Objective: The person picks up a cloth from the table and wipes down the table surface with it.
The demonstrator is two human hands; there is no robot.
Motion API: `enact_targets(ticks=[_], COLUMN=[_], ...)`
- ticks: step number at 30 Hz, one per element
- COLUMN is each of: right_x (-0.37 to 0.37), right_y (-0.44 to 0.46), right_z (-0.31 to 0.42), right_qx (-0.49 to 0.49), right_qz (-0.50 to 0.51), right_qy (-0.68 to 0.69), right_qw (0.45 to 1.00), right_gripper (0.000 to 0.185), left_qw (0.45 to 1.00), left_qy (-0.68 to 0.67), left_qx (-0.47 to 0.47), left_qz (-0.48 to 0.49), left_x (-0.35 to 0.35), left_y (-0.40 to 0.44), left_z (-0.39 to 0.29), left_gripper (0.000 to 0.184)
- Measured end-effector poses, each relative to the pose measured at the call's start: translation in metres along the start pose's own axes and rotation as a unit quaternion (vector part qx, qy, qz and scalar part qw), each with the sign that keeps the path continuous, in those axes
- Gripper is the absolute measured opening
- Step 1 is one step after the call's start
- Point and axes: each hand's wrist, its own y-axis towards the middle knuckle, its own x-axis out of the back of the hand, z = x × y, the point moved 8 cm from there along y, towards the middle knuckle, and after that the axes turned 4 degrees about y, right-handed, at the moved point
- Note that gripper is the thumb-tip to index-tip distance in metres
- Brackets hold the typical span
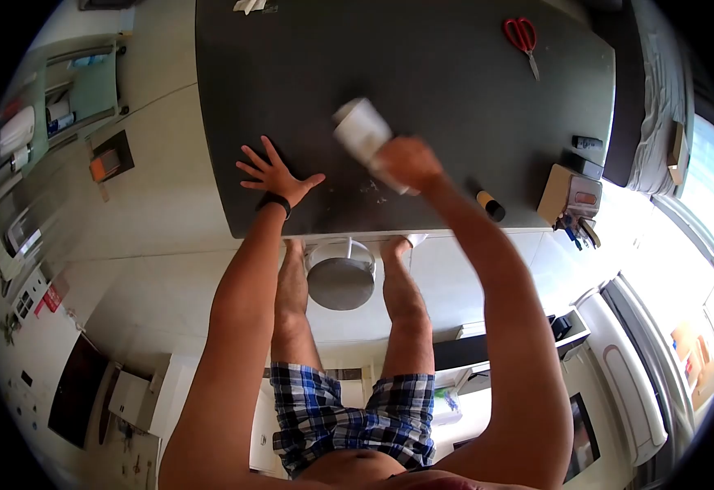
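Our left hand (282, 178) open, fingers spread, at dark table (422, 53); our right hand (411, 165) grips blurred white object (361, 129). Pale flecks (369, 186) between hands; progress unclear.

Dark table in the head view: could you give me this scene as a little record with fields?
Surface: dark table
Left hand: open, fingers spread, nearest the table's near left part
Right hand: gripping a white object, too blurred to identify
Far right: scissors, red handles
Near right: small tan-and-black cylinder, lying down
Below near edge: round-seated stool
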Motion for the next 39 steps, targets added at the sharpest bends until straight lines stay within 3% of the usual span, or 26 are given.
enact_targets(ticks=[1,2,3,5,7,11,13,15,16,17,18,19,21,23,24,25,27,29,31,33,36,37,39], right_x=[0.012,0.045,0.049,0.079,0.086,0.052,0.029,-0.001,-0.027,-0.039,-0.057,-0.050,-0.049,-0.021,-0.028,0.005,0.032,0.083,0.110,0.098,0.066,0.064,0.047], right_y=[0.003,0.004,-0.016,-0.036,-0.052,-0.038,-0.014,0.002,0.007,0.006,0.003,0.001,-0.003,-0.006,-0.010,-0.011,-0.019,-0.039,-0.070,-0.076,-0.042,-0.025,0.002], right_z=[-0.048,-0.092,-0.136,-0.185,-0.200,-0.149,-0.082,0.001,0.045,0.091,0.126,0.145,0.130,0.062,0.015,-0.037,-0.143,-0.209,-0.235,-0.225,-0.158,-0.121,-0.045], right_qx=[-0.079,-0.240,-0.352,-0.488,-0.564,-0.568,-0.522,-0.407,-0.329,-0.212,-0.131,-0.038,0.058,0.059,0.012,-0.054,-0.266,-0.487,-0.656,-0.682,-0.592,-0.604,-0.538], right_qz=[0.029,0.065,0.001,-0.080,-0.121,-0.190,-0.144,-0.114,-0.063,-0.083,0.036,0.043,0.081,0.079,0.166,0.130,0.101,-0.003,-0.134,-0.190,-0.227,-0.205,-0.151], right_qy=[-0.022,-0.011,-0.002,-0.014,0.014,0.064,0.078,0.178,0.170,0.162,0.175,0.134,0.117,0.122,0.061,0.085,-0.038,-0.007,0.043,0.058,0.069,0.094,0.121], right_qw=[0.996,0.969,0.936,0.869,0.817,0.798,0.837,0.889,0.927,0.960,0.975,0.989,0.988,0.988,0.984,0.986,0.958,0.873,0.742,0.704,0.770,0.764,0.820], right_gripper=[0.010,0.014,0.028,0.044,0.049,0.047,0.045,0.048,0.050,0.050,0.049,0.048,0.050,0.051,0.049,0.049,0.049,0.046,0.046,0.045,0.049,0.048,0.047], left_qw=[1.000,1.000,1.000,1.000,1.000,1.000,1.000,1.000,1.000,1.000,0.999,0.999,0.999,0.997,0.999,1.000,1.000,0.999,0.999,1.000,0.999,0.999,0.999], left_qy=[-0.002,-0.004,-0.005,0.002,0.001,0.012,0.013,0.013,0.013,0.012,0.031,0.031,0.031,0.053,0.028,0.001,0.005,0.022,0.022,0.022,0.005,0.004,0.014], left_qx=[-0.002,-0.005,-0.006,-0.004,-0.005,0.001,0.008,0.011,0.011,0.010,0.024,0.022,0.027,0.028,0.015,0.001,0.006,0.009,0.009,0.011,0.006,0.009,0.014], left_qz=[0.000,-0.001,-0.004,0.007,0.009,0.010,0.014,0.019,0.017,0.015,0.005,0.007,-0.030,-0.043,-0.011,0.019,0.024,0.026,0.024,0.017,0.034,0.032,0.042], left_x=[-0.002,-0.003,-0.002,-0.004,-0.005,-0.007,-0.005,-0.002,0.001,0.002,-0.002,-0.007,-0.011,-0.012,-0.003,0.000,-0.002,0.000,0.000,0.004,0.002,0.003,0.001], left_y=[0.000,0.000,0.001,-0.001,-0.001,0.002,0.002,0.000,-0.003,-0.004,-0.001,0.002,0.006,0.007,0.001,-0.002,0.001,0.000,-0.002,0.002,0.000,0.001,0.000], left_z=[0.002,0.002,0.000,0.000,0.002,0.002,0.001,-0.001,-0.002,-0.003,-0.001,-0.001,0.005,0.009,0.004,-0.001,0.000,0.000,0.000,-0.001,0.001,0.001,0.001], left_gripper=[0.171,0.171,0.171,0.171,0.171,0.174,0.173,0.172,0.169,0.167,0.161,0.161,0.157,0.161,0.164,0.167,0.172,0.174,0.174,0.174,0.173,0.173,0.174])
